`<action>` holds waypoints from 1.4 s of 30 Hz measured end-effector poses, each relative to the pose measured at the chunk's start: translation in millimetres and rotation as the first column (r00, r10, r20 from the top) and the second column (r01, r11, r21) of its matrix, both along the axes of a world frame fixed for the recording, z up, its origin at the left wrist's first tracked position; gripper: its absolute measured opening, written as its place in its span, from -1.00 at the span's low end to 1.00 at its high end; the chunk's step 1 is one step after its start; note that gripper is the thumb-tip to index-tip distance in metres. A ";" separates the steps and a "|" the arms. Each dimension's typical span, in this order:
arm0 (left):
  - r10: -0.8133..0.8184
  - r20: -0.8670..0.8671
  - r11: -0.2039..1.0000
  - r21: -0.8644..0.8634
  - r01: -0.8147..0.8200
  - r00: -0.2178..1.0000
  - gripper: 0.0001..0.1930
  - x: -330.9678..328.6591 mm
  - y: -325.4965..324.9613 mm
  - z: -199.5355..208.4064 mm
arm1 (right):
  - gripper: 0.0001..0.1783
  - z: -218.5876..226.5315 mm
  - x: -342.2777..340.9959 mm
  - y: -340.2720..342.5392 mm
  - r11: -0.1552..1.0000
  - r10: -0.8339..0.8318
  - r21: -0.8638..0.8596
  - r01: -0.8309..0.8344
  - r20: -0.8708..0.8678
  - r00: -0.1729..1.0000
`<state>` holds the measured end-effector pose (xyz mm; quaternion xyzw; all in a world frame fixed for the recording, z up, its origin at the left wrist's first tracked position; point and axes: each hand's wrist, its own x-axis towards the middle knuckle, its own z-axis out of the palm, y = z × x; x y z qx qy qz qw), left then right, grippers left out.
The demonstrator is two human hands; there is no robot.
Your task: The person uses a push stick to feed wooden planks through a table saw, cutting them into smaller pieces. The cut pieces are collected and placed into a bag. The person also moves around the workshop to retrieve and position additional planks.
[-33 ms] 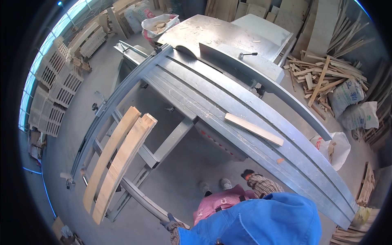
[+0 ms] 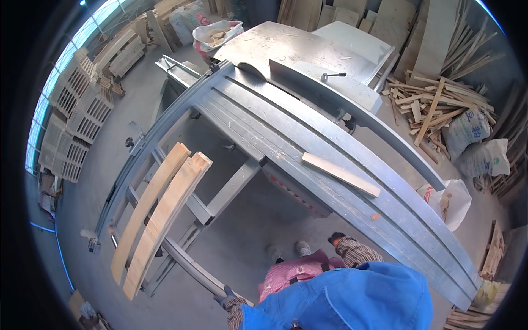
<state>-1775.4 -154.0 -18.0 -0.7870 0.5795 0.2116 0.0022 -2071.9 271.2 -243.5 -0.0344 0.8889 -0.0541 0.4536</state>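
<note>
My left hand (image 2: 226,297), in a dark glove, touches the curved-looking metal rail (image 2: 194,270) of the side frame, its thumb and fingers apart. My right hand (image 2: 336,238), in a dark glove with an orange patch, hangs by the near edge of the sliding saw table (image 2: 308,140); its fingers are too small and dark to read. On that table lies a short pale wood strip (image 2: 341,174), apart from both hands. Two longer boards (image 2: 147,214) (image 2: 168,220) lie side by side across the metal frame, left of me.
The saw blade (image 2: 251,70) shows at the table's far end, beside a long metal fence (image 2: 379,124). Offcuts (image 2: 434,104) and sacks (image 2: 467,132) are piled at the right. Pallets (image 2: 82,121) stand far left. A white bag (image 2: 454,203) stands past the table.
</note>
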 end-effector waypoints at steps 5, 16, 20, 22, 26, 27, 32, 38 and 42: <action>-0.015 -0.105 0.999 0.048 0.020 0.994 -0.05 -4.8 -0.8 10.5 | -0.52 -13.7 70.2 119.3 0.991 -0.031 0.133 0.013 0.134 0.991; 0.005 -0.350 0.976 0.207 0.072 0.937 -0.02 31.6 -25.8 -27.8 | -0.58 15.5 125.5 70.6 0.951 -0.304 0.015 0.310 0.240 0.922; -0.014 -0.461 0.931 0.317 0.179 0.887 -0.03 60.4 -17.2 -79.3 | -0.56 17.9 135.2 9.0 0.974 -0.198 -0.077 0.213 0.164 0.966; -0.387 -0.473 0.913 -0.078 0.400 0.791 -0.13 120.9 -0.2 -148.4 | -0.66 26.1 129.9 -39.9 0.961 -0.008 -0.274 0.027 0.071 0.997; -0.300 -0.709 0.841 0.120 0.528 0.638 -0.34 255.8 9.4 -118.0 | -0.65 55.3 187.4 -102.6 0.994 -0.025 -0.106 0.025 -0.003 1.000; -0.254 -0.709 0.804 0.223 0.551 0.658 -0.37 307.1 15.8 -120.2 | -0.66 64.6 204.7 -124.9 0.996 -0.005 -0.086 0.004 -0.012 1.000; -0.505 -0.304 0.751 0.308 0.585 0.808 -0.37 559.5 61.2 -44.6 | -0.68 62.5 327.6 -260.7 0.966 0.220 -0.162 -0.203 0.095 0.971; 0.623 -0.312 0.762 0.449 -0.466 0.717 -0.34 712.3 8.0 62.4 | -0.68 47.2 474.4 -429.4 0.862 0.493 -0.238 -0.447 0.188 0.850; 0.773 -0.520 0.587 0.366 -0.723 0.364 -0.35 772.9 -55.6 21.8 | -0.67 27.3 566.3 -545.1 0.775 0.630 -0.241 -0.584 0.231 0.741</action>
